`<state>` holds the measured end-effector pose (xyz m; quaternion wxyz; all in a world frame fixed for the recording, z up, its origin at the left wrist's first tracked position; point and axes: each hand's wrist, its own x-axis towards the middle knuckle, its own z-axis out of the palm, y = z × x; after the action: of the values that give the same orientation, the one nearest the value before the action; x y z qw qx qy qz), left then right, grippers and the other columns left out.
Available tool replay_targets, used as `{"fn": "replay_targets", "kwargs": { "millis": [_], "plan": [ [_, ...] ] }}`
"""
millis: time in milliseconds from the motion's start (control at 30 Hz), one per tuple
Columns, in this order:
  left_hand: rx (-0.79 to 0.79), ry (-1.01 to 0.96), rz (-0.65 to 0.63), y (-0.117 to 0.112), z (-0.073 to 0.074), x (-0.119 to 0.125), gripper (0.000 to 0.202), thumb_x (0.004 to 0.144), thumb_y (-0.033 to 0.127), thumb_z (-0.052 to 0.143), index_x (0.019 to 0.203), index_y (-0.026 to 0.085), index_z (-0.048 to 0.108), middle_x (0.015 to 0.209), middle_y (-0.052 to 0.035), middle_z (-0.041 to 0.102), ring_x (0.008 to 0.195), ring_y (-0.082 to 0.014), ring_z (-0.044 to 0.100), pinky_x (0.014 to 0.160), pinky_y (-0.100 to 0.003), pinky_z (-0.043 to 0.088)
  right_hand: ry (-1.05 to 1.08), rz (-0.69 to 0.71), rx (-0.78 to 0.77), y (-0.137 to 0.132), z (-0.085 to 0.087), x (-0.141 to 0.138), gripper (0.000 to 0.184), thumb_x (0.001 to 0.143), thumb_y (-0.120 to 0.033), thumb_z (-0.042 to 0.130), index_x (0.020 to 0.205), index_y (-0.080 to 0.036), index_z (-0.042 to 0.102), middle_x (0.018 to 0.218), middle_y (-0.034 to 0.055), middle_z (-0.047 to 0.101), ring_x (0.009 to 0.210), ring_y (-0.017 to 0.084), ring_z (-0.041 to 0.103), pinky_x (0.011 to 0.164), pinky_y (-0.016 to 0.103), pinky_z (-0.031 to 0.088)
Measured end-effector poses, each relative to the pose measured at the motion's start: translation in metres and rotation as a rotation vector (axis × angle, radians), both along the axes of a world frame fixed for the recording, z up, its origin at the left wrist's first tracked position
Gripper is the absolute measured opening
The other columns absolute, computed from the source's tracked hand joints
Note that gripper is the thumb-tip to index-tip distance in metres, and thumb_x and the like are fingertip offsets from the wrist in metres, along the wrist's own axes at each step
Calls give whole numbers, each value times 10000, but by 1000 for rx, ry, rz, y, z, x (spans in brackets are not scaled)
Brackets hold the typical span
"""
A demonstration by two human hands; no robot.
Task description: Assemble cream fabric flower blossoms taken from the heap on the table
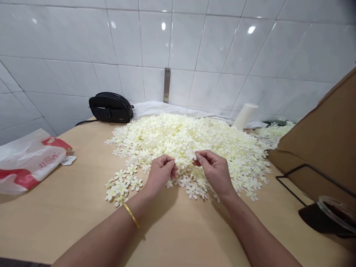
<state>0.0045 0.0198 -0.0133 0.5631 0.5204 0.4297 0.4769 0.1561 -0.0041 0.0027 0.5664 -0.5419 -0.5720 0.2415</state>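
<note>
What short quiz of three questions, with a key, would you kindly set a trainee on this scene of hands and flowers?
1. True or false: the bracelet is on the same arm as the left hand.
2. Which bulky black thing sits on the table, behind and to the left of the flowers?
3. Where does the bag lie relative to the left hand and the right hand?
A) To the right of both
B) To the left of both
C) Between them

Key
1. True.
2. The pouch.
3. B.
</note>
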Motion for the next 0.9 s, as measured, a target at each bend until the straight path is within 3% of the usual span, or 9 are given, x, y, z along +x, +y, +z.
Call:
{"fn": "replay_targets", "kwargs": {
  "millis": [100, 233, 333, 433, 567, 667, 767, 900],
  "plan": [
    [-32, -14, 14, 1, 1, 0, 128, 649, 262, 529, 607, 146, 494, 536, 8, 547, 441, -84, 495, 443, -204, 402, -48, -123, 103, 4, 9, 8, 169, 757, -287, 501, 770, -150, 599, 674, 33, 603, 640, 160, 588, 629, 295, 473],
    [-32, -56, 5, 1, 0, 0, 150, 651, 290, 537, 629, 148, 496, 538, 8, 543, 440, -85, 492, 434, -200, 392, -459, -301, 391, 24, 23, 20, 171, 790, -220, 451, 826, -159, 606, 821, 70, 601, 769, 179, 545, 720, 325, 426],
    [-21, -62, 8, 1, -1, 0, 174, 657, 310, 540, 626, 147, 488, 537, 9, 537, 443, -84, 490, 432, -198, 388, -754, -312, 452, 48, 28, 20, 212, 796, -169, 412, 870, -158, 611, 810, 84, 586, 809, 203, 505, 735, 358, 395],
    [-20, -58, 17, 3, -1, 0, 185, 667, 316, 531, 614, 148, 476, 531, 15, 527, 438, -80, 481, 431, -196, 383, -932, -177, 400, 64, 27, 13, 208, 777, -182, 447, 900, -170, 614, 821, 81, 569, 818, 209, 489, 732, 361, 387],
    [-25, -74, 19, 3, -1, 0, 166, 678, 296, 518, 620, 148, 470, 536, 16, 518, 437, -75, 474, 434, -197, 384, -795, -175, 443, 45, 26, 3, 249, 796, -188, 426, 995, -160, 573, 895, 93, 551, 873, 210, 481, 758, 358, 398],
    [-32, -68, 16, 1, 0, 1, 153, 686, 281, 508, 622, 149, 469, 532, 16, 513, 433, -73, 474, 434, -196, 384, -621, -107, 458, 13, 23, -6, 199, 818, -176, 399, 882, -174, 587, 818, 69, 558, 804, 177, 510, 726, 314, 424],
    [-26, -51, 16, -2, 1, 2, 140, 689, 260, 505, 616, 146, 472, 524, 17, 510, 435, -68, 472, 450, -196, 389, -620, 71, 374, -9, 12, -15, 195, 822, -167, 395, 868, -181, 584, 781, 57, 564, 739, 155, 525, 674, 280, 441],
    [-12, -56, -22, -5, 1, 4, 128, 695, 224, 490, 600, 142, 463, 510, 21, 501, 438, -63, 467, 455, -191, 387, -671, 93, 310, -11, -9, -20, 216, 823, -155, 383, 910, -161, 581, 814, 75, 572, 759, 160, 532, 680, 280, 448]
  ]
}}
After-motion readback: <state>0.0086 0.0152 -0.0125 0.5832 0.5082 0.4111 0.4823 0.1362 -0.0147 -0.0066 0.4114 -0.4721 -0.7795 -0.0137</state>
